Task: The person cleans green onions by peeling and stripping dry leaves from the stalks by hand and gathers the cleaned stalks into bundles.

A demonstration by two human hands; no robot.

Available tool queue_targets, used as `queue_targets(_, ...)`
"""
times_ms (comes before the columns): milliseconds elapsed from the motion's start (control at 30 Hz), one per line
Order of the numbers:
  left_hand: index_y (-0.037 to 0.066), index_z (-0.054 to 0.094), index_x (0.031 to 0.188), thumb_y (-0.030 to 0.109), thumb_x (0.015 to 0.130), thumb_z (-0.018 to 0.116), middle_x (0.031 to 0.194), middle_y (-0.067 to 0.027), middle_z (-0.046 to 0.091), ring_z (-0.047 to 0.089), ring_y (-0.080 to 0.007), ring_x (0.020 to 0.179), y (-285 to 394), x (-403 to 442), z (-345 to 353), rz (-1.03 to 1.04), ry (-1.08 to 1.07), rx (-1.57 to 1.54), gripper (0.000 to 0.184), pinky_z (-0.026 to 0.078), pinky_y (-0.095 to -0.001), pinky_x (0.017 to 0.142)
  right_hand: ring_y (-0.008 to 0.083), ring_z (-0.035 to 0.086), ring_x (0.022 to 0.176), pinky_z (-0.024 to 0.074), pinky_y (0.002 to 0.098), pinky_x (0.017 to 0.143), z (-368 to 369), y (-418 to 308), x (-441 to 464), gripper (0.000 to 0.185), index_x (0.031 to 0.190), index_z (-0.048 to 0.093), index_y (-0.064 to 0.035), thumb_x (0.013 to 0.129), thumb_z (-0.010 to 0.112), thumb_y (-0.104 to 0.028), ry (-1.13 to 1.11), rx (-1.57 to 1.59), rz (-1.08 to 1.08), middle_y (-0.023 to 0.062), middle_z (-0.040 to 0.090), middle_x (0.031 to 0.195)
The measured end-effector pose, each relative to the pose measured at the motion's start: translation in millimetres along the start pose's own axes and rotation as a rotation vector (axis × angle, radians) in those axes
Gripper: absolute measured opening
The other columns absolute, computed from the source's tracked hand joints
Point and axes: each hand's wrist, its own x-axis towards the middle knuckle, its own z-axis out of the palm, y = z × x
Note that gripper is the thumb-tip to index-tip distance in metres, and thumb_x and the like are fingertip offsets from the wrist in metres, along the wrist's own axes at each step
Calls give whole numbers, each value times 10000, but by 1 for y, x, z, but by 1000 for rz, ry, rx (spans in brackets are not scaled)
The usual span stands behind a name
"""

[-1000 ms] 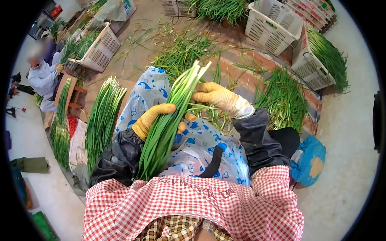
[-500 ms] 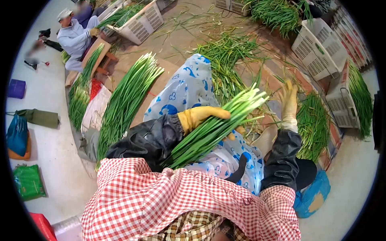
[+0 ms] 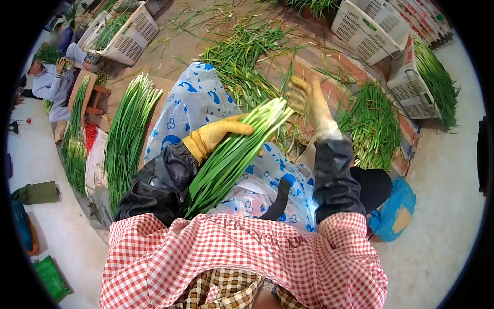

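Observation:
My left hand (image 3: 218, 135), in a yellow glove, is wrapped round a bunch of long green stalks (image 3: 231, 154). The bunch lies slanted over my lap, its white ends pointing up and right. Just beyond those white ends, my right hand (image 3: 310, 102) is raised with its gloved fingers apart and holds nothing. A plastic sheet with blue prints (image 3: 193, 98) covers my legs. Left of it lies a larger pile of stalks (image 3: 131, 129), white ends away from me.
Loose greens (image 3: 242, 56) lie ahead, and another heap (image 3: 370, 123) lies to the right. White crates (image 3: 363, 33) stand at the upper right, one more (image 3: 128, 36) at the upper left. A co-worker (image 3: 51, 85) sits at the left. A blue bag (image 3: 393, 208) lies at the right.
Since half a second ago the view has swung right. My right hand has come nearer the white ends of the held bunch. A second ago it touched them; now it is apart.

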Motion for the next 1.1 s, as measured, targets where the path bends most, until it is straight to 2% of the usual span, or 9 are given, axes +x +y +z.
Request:
queue_targets(100, 26, 370, 1349, 120, 810, 646, 1136, -152, 587, 631, -211, 946, 5, 2, -1, 38, 108, 172, 613, 541, -338, 798, 291, 443, 1216, 374, 462, 992, 49, 6, -60, 759, 1420, 294, -61, 916, 315, -629, 40, 323, 87, 186, 397, 1386)
queue_targets(167, 29, 390, 1333, 113, 812, 649, 1094, -129, 604, 634, -194, 915, 0, 6, -1, 75, 187, 320, 587, 542, -320, 763, 236, 524, 1094, 464, 401, 880, 65, 17, -56, 712, 1416, 285, -50, 906, 521, -488, -99, 393, -30, 165, 495, 1271)
queue_targets(267, 33, 470, 1260, 98, 834, 631, 1027, -79, 618, 629, -150, 789, -15, 15, -1, 167, 320, 464, 460, 523, -266, 685, 172, 593, 911, 494, 269, 788, 75, 25, -50, 680, 1402, 308, -57, 843, 679, -167, 126, 214, -208, 105, 587, 1109)
queue_targets(433, 4, 529, 1181, 157, 860, 593, 956, -46, 622, 592, -95, 778, -18, 10, 10, 207, 361, 373, 361, 490, -234, 689, 157, 591, 901, 466, 267, 813, 84, 14, -55, 532, 1334, 410, -27, 871, 636, -161, 116, 333, -274, 93, 616, 1051)
queue_targets(500, -7, 549, 1162, 172, 870, 577, 941, -44, 628, 590, -86, 775, -20, 10, 7, 204, 366, 352, 344, 485, -222, 693, 150, 595, 837, 486, 259, 705, 81, 18, -49, 451, 1277, 474, -50, 866, 637, -140, 144, 214, -231, 94, 615, 1008)
queue_targets(633, -8, 539, 1151, 177, 843, 615, 956, -84, 653, 615, -159, 805, -30, 16, 12, 446, 665, 1191, 367, 495, -288, 740, 141, 594, 784, 484, 255, 685, 89, 32, -43, 181, 1019, 539, -60, 878, 616, -142, 292, 264, -339, 102, 634, 938)
queue_targets(667, -21, 548, 1121, 214, 825, 648, 928, -91, 657, 614, -182, 818, -30, 16, 13, 466, 673, 1148, 391, 489, -315, 753, 143, 596, 733, 486, 257, 646, 90, 33, -43, 156, 977, 522, -68, 893, 601, -174, 304, 267, -332, 107, 643, 919)
queue_targets(1000, 19, 596, 1044, 201, 883, 608, 884, -127, 657, 622, -190, 791, -24, 10, 19, 369, 921, 1315, 244, 482, -289, 724, 167, 606, 640, 497, 269, 596, 92, 34, -39, 272, 1046, 527, -26, 931, 550, -271, 320, 359, -173, 127, 654, 797)
queue_targets(1100, 18, 602, 1038, 219, 872, 622, 884, -140, 656, 631, -207, 801, -21, 2, 21, 314, 722, 1258, 262, 487, -303, 730, 169, 619, 657, 500, 263, 602, 89, 29, -44, 308, 1070, 550, -24, 935, 540, -301, 175, 403, -113, 125, 653, 800)
